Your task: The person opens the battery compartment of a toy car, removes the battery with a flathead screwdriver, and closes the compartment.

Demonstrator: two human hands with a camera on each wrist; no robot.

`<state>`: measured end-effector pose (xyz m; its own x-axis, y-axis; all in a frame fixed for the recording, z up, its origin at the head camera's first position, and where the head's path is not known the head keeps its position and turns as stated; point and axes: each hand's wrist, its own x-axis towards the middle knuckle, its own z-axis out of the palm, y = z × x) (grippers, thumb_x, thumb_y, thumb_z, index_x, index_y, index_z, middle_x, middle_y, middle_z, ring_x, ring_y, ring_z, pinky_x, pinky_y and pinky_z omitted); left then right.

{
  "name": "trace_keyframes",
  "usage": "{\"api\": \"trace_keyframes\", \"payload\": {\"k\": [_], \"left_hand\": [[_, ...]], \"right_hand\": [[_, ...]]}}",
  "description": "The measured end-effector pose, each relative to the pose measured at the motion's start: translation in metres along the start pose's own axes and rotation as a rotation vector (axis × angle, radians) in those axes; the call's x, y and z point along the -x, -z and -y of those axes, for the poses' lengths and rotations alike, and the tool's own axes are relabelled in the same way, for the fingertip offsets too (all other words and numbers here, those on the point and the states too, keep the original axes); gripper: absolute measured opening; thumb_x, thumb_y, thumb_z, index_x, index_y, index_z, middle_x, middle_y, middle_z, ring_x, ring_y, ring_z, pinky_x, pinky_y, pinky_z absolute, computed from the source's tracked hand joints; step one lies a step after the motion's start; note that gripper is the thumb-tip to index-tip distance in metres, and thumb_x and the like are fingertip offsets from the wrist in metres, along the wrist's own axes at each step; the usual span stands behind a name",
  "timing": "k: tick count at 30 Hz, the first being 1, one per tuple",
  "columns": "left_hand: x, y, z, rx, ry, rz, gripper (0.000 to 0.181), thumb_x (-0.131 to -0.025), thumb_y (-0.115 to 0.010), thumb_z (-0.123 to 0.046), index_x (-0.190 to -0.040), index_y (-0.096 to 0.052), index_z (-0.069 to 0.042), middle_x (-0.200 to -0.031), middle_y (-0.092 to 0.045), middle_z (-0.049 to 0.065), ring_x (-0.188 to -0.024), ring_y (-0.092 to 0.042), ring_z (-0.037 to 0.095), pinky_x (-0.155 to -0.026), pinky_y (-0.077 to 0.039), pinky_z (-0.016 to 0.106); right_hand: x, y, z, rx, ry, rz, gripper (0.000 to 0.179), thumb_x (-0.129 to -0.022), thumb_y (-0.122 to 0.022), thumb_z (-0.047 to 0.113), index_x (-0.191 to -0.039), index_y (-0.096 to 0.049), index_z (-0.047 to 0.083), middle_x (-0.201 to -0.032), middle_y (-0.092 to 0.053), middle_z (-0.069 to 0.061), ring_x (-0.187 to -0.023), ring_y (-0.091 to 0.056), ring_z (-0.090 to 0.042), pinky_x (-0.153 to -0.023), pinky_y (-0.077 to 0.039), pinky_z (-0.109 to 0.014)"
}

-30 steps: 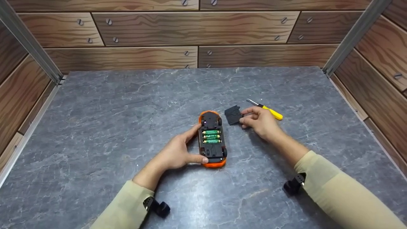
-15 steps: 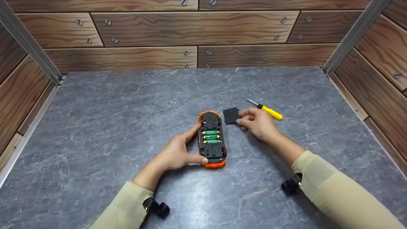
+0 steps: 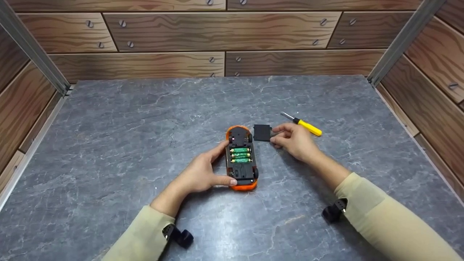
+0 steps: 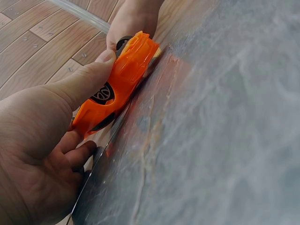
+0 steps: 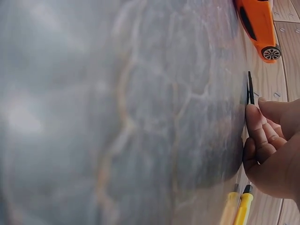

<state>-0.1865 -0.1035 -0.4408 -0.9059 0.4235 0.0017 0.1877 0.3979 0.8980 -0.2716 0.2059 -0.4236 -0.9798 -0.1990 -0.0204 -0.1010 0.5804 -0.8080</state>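
An orange toy car point(image 3: 241, 136) lies upside down on the table, its black underside facing up. Three green batteries point(image 3: 240, 155) sit side by side in its exposed compartment. My left hand point(image 3: 201, 172) grips the car from the left, thumb at the near end and fingers along the far side; the left wrist view shows the thumb against the orange body point(image 4: 133, 65). Just right of the car's far end, my right hand point(image 3: 297, 141) pinches a flat black battery cover point(image 3: 261, 132) by its right edge. The right wrist view has this cover point(image 5: 250, 84) edge-on, apart from the car.
A yellow-handled screwdriver point(image 3: 310, 127) lies behind my right hand, its tip pointing away to the left. The grey marbled table point(image 3: 145, 119) is bounded by wood-patterned walls point(image 3: 224, 30) at the back and sides.
The battery cover has turned from a slant to nearly square and shifted slightly left, with a smoother face showing. My left hand and the toy car have stayed in place.
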Motion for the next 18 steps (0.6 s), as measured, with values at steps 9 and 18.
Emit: {"api": "trace_keyframes", "payload": {"k": [9, 18], "left_hand": [[0.000, 0.001, -0.001, -0.003, 0.007, 0.001, 0.121, -0.073, -0.100, -0.032, -0.169, -0.029, -0.016, -0.168, -0.038, 0.010, -0.155, -0.033, 0.020, -0.129, -0.022, 0.038], [-0.001, 0.001, 0.000, -0.021, 0.021, -0.003, 0.122, -0.072, -0.100, -0.034, -0.169, -0.028, -0.019, -0.168, -0.038, 0.007, -0.155, -0.033, 0.018, -0.128, -0.023, 0.036]], "right_hand": [[0.006, 0.020, -0.003, -0.084, 0.074, -0.051, 0.034, -0.096, -0.079, 0.007, -0.125, -0.070, -0.007, -0.094, -0.079, -0.017, -0.075, -0.071, -0.008, -0.068, -0.055, -0.017], [0.002, 0.054, -0.009, -0.190, 0.186, -0.245, 0.033, -0.093, -0.082, 0.002, -0.121, -0.070, -0.010, -0.099, -0.080, -0.010, -0.083, -0.071, -0.001, -0.075, -0.056, -0.015]]}}
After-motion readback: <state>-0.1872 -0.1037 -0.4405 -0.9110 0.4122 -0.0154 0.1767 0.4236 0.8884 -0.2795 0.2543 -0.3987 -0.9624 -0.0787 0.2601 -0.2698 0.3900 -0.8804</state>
